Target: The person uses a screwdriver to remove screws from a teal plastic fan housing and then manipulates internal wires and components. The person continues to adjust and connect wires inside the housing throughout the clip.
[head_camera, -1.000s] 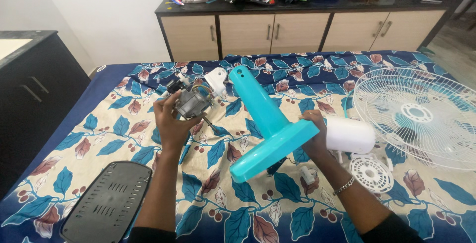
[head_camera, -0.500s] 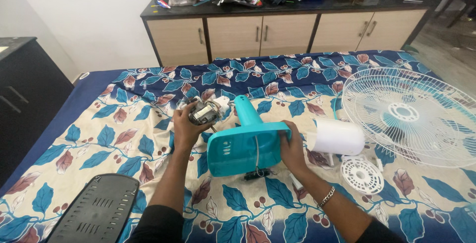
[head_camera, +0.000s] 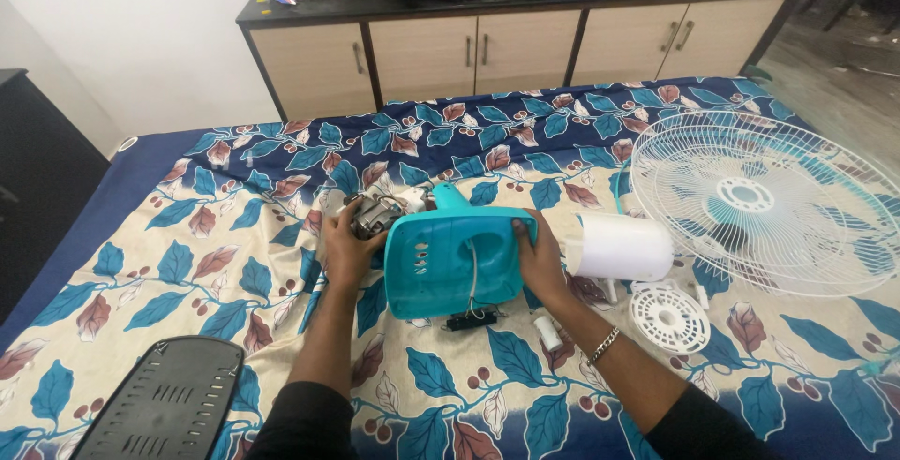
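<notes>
A turquoise plastic fan stand (head_camera: 455, 258) is tipped up on the bed, its hollow underside facing me, with a thin wire and a small black part (head_camera: 472, 318) hanging below it. My right hand (head_camera: 539, 258) grips the stand's right edge. My left hand (head_camera: 349, 252) holds the grey metal fan motor (head_camera: 375, 214) at the stand's upper left. The two hands are on opposite sides of the same assembly.
A white cylindrical cover (head_camera: 621, 247), a small round white grille piece (head_camera: 667, 318) and a large white fan guard (head_camera: 764, 197) lie to the right. A black slotted panel (head_camera: 159, 401) rests at the lower left. Wooden cabinets (head_camera: 487, 47) with clutter on top stand behind the bed.
The stand has been swung down from a tilted, raised position so its base now faces me. Both hands moved lower and closer together with it.
</notes>
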